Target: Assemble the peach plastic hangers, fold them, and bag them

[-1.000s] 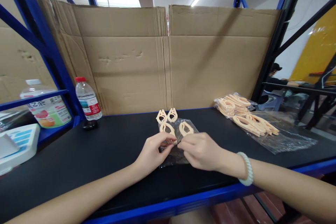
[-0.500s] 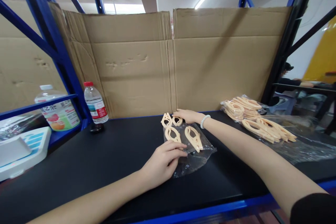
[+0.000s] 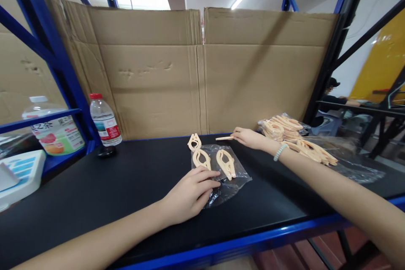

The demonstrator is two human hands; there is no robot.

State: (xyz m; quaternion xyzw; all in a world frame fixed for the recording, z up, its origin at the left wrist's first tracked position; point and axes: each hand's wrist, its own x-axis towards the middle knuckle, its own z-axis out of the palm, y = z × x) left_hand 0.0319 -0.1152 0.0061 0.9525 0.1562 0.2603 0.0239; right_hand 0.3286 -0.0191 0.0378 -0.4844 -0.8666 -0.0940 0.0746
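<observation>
A clear plastic bag (image 3: 236, 179) lies on the black shelf top (image 3: 126, 185) with two peach plastic clips (image 3: 225, 162) inside it. My left hand (image 3: 190, 192) rests on the bag's near edge, fingers pressing it flat. One loose peach clip (image 3: 194, 141) lies just behind the bag. My right hand (image 3: 249, 138), with a pale bead bracelet at the wrist, is stretched out behind the bag and pinches another peach clip (image 3: 224, 138), held edge-on just above the shelf top.
A pile of peach clips (image 3: 294, 133) on clear plastic sits at the right. A water bottle (image 3: 105, 120) and its black cap (image 3: 103, 151) stand at the back left, with a larger drink bottle (image 3: 52, 128) and a white scale (image 3: 22, 173) further left. Cardboard sheets (image 3: 196, 71) wall off the back.
My right hand left the bag's opening, reached to the two loose clips behind it and lifted one off to the right. The left hand stayed on the bag.
</observation>
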